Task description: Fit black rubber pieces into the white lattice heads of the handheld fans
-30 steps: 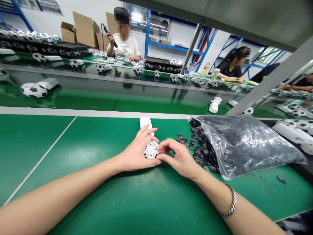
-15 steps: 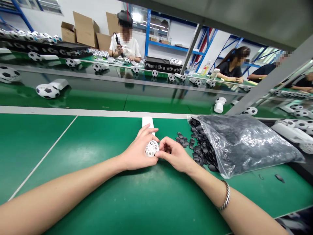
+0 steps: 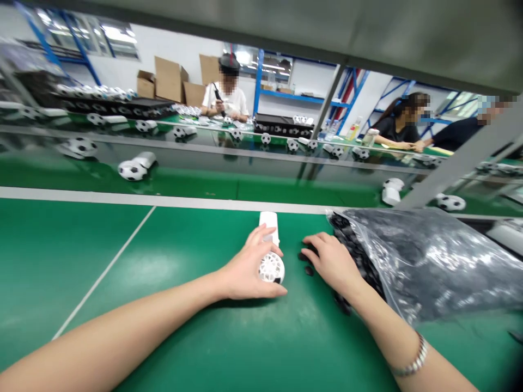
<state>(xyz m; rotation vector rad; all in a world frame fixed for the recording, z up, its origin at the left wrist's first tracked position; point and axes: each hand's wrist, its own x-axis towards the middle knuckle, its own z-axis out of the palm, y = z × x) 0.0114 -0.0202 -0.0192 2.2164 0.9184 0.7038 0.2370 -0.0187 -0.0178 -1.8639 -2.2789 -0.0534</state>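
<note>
My left hand [image 3: 249, 269] is curled around a white plastic housing with a soccer-ball head [image 3: 271, 267], its thumb on the near side and its fingers over the neck. The head has an open lattice, with one black patch at its lower edge. The flat white handle [image 3: 268, 220] points away from me. To the right, my right hand [image 3: 333, 261] hovers low over small loose black pieces [image 3: 309, 270], its thumb and forefinger apart. More black pieces spill from the mouth of a clear plastic bag [image 3: 433, 261], partly hidden behind that hand.
Beyond the pale edge strip [image 3: 229, 204] runs a green conveyor with soccer-ball units on it, one [image 3: 137, 166] at left and another [image 3: 393, 190] at right. A slanted grey post [image 3: 453, 147] stands at right. Co-workers [image 3: 226, 98] sit across the line.
My right hand has left the ball head and moved right to the black pieces. A black patch now shows on the head's lower edge. The view has shifted, too.
</note>
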